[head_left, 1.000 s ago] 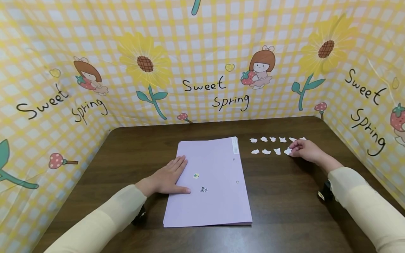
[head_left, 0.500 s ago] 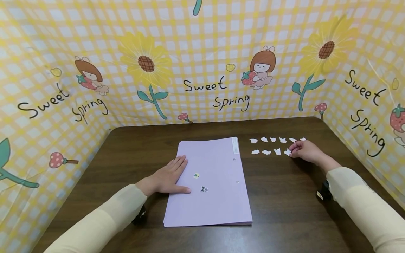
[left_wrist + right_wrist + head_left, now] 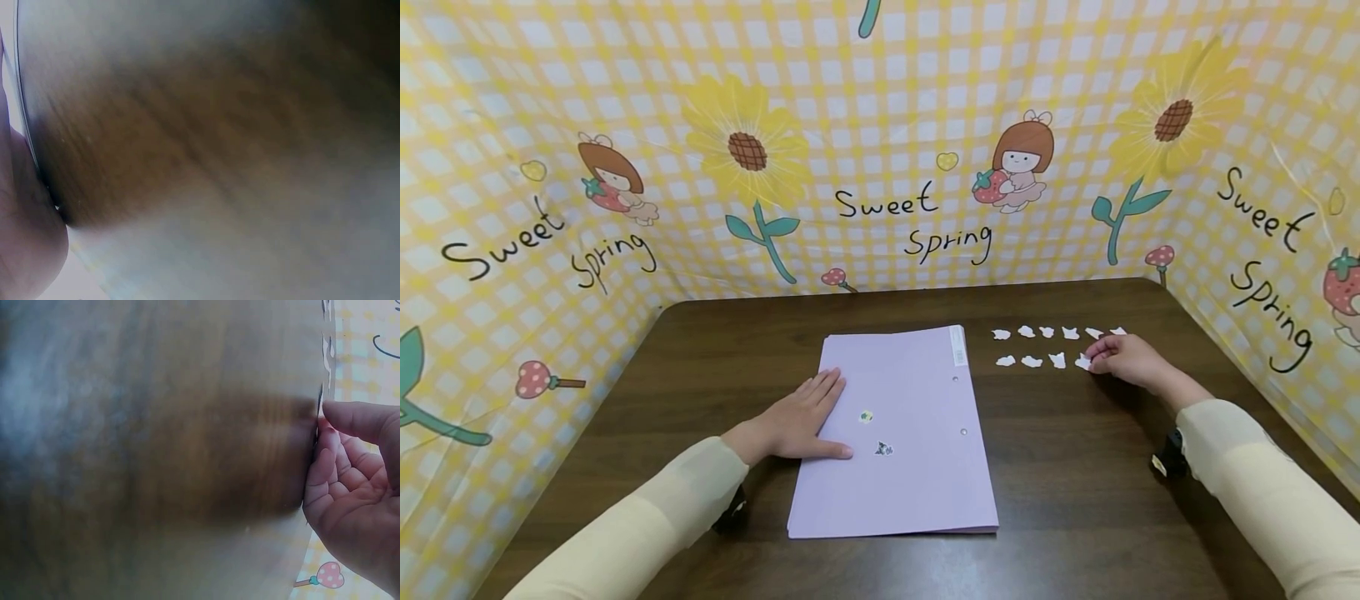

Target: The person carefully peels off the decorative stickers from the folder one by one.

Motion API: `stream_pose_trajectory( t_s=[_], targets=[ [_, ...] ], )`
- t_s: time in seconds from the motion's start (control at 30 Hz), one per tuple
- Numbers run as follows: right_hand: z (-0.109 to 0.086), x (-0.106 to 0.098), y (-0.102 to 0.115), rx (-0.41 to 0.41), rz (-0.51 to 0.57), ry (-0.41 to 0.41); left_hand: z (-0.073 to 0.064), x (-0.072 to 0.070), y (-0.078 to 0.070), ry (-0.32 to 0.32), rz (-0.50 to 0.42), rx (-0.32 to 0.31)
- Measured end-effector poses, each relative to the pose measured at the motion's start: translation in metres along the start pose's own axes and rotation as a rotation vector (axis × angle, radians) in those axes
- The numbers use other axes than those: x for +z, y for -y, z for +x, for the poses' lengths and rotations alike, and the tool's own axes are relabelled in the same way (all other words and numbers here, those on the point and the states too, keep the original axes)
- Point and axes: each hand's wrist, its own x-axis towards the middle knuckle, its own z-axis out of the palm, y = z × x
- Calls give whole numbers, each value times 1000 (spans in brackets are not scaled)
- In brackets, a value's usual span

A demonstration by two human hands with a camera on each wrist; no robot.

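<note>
A lilac file folder (image 3: 917,492) lies on the brown table, with two small stickers on its cover, one round and green-yellow (image 3: 866,417), the other grey (image 3: 883,448). My left hand (image 3: 797,421) rests flat on its left side, fingers straight and thumb spread. To the folder's right, small white cut-out stickers (image 3: 1057,360) lie in two rows. My right hand (image 3: 1127,361) is at the right end of the nearer row, fingers curled, thumb and fingertips pinching the edge of a white sticker (image 3: 1082,362). In the right wrist view, the thumb (image 3: 356,419) lies close above the curled fingers.
The dark brown table (image 3: 1060,500) has rounded far corners. A yellow checked cloth (image 3: 887,125) with printed flowers and lettering stands around its back and sides. The folder carries a white label (image 3: 957,346) and two metal rivets (image 3: 963,432) along its right edge.
Almost nothing moves. My right fingertips shift very slightly at the same white sticker, and the left hand stays flat on the folder.
</note>
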Motion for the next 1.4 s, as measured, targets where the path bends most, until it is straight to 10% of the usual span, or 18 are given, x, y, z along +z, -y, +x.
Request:
stream_pose_trajectory(
  t_s=[0.63, 1.4],
  targets=[
    [-4, 11, 32, -13, 84, -25, 0, -1, 0, 24, 15, -17],
    [-17, 143, 152, -225, 383, 230, 1, 1, 0, 5, -3, -1]
  ],
)
